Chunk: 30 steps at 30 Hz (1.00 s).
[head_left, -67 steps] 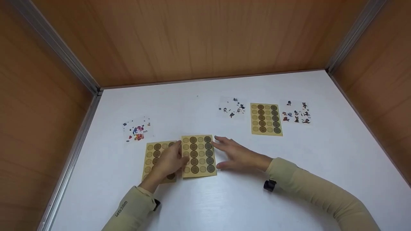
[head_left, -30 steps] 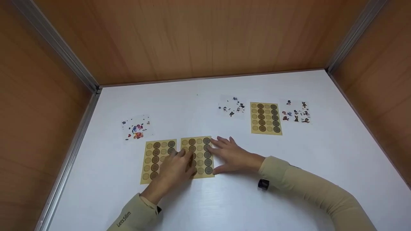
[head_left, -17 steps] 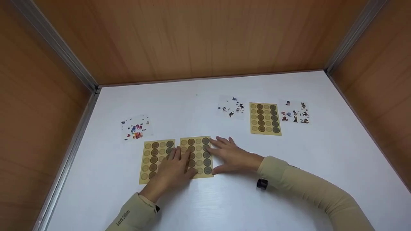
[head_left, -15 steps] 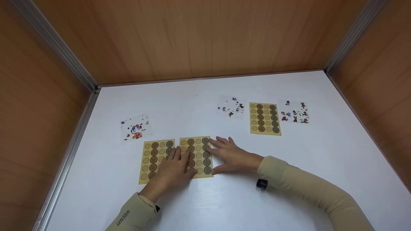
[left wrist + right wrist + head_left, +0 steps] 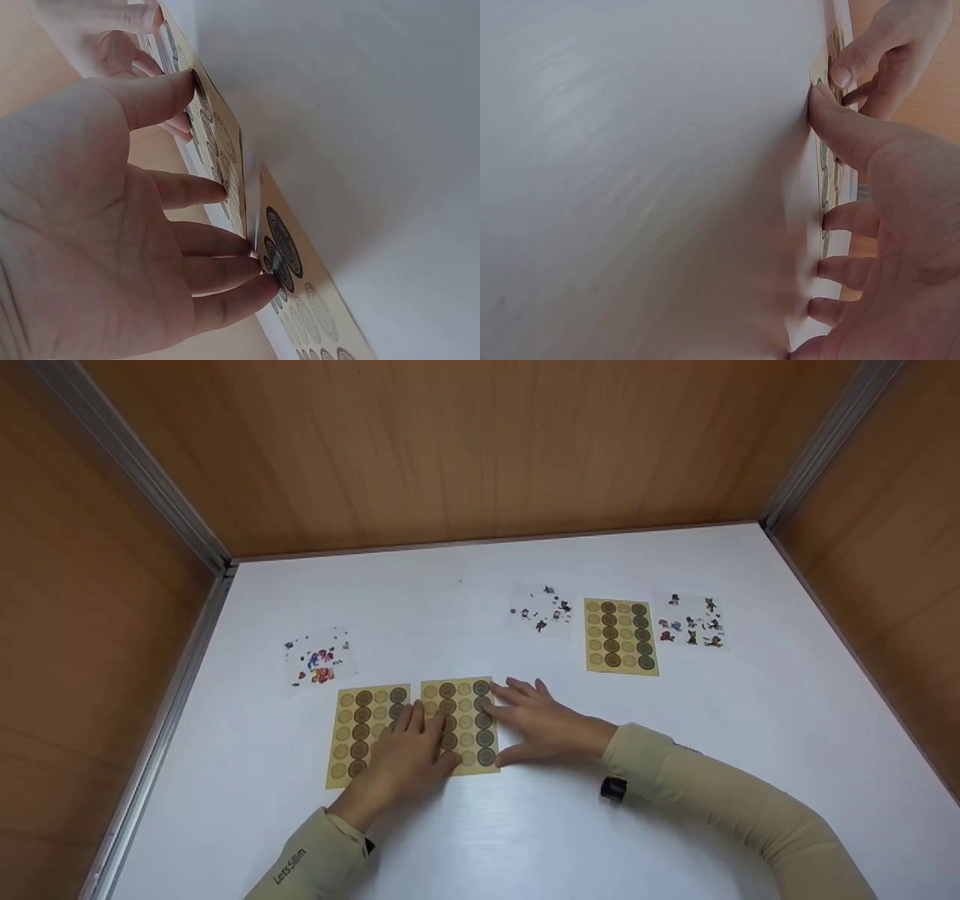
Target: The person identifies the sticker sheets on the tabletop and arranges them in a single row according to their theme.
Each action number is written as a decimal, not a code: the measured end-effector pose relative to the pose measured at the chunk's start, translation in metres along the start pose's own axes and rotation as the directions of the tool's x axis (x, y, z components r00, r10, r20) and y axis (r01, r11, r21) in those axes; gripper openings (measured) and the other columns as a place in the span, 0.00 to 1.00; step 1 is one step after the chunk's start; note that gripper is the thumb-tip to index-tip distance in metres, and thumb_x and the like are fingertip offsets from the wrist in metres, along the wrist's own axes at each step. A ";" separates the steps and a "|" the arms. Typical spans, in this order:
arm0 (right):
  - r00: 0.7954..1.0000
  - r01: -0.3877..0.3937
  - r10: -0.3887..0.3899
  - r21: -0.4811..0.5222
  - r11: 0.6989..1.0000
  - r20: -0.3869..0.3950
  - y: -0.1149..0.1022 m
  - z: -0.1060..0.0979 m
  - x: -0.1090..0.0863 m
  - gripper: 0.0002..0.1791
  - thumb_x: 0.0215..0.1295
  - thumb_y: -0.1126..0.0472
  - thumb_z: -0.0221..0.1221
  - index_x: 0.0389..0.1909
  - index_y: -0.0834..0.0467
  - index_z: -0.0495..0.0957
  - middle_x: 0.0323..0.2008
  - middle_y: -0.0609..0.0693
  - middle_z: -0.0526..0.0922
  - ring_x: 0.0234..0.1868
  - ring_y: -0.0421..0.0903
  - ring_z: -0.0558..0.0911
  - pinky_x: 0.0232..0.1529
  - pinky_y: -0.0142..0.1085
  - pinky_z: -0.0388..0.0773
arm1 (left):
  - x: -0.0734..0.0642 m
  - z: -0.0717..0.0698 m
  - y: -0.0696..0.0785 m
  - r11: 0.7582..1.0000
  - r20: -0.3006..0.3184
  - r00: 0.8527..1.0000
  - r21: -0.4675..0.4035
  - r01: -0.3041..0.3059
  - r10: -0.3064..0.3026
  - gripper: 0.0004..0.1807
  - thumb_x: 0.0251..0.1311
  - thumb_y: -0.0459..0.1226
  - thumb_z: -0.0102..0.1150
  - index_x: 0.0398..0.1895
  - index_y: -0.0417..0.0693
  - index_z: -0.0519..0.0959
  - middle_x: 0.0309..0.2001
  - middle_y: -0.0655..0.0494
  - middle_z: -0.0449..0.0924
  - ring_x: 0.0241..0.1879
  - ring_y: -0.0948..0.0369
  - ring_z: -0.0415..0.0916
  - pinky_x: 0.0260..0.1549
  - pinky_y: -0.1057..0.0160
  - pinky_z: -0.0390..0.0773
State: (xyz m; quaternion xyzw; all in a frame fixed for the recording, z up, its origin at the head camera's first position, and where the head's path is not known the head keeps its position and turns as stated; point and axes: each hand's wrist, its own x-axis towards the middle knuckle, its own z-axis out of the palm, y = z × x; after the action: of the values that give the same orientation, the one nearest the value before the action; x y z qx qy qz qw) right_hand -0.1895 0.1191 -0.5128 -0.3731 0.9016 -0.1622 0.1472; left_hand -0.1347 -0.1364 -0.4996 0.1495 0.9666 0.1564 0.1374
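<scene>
Two kraft-brown sticker sheets printed with rows of round seals lie side by side near the table's middle, a narrow gap between them. My left hand [image 5: 405, 750] rests across both: its thumb and index finger touch the right-hand sheet [image 5: 466, 735], while other fingertips press the inner edge of the left-hand sheet [image 5: 349, 735]. Part of each sheet is hidden under that hand. With fingers spread, my right hand [image 5: 544, 727] touches the right edge of the right-hand sheet. In the left wrist view, fingertips of the left hand [image 5: 142, 210] meet both sheets.
A third brown seal sheet [image 5: 620, 637] lies at the back right, between two clear sheets of small figure stickers, one on its left [image 5: 541, 611] and one on its right [image 5: 691, 621]. Another clear colourful sticker sheet [image 5: 321, 660] lies left. Wooden panels [image 5: 480, 450] enclose the white table [image 5: 525, 840].
My left hand has gone from the right-hand sheet's left edge to lying flat over both sheets. My right hand has shifted slightly left and down onto that sheet's edge. Over the last half second, both stay still.
</scene>
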 end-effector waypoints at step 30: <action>1.000 0.023 -0.020 0.140 0.990 -0.022 0.046 -0.052 -0.026 0.54 0.61 0.40 0.69 0.81 0.54 0.52 0.81 0.55 0.45 0.80 0.59 0.42 0.77 0.57 0.45 | 0.035 -0.036 0.038 0.985 0.079 0.983 0.041 -0.167 0.163 0.44 0.67 0.55 0.61 0.79 0.45 0.59 0.78 0.34 0.50 0.77 0.39 0.46 0.70 0.35 0.58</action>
State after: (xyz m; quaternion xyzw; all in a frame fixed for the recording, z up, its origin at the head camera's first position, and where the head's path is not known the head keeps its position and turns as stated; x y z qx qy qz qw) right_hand -0.2205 0.1781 -0.4803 -0.3697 0.8853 -0.2307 0.1621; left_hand -0.1684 -0.0997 -0.4617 0.2381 0.9485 0.1387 0.1565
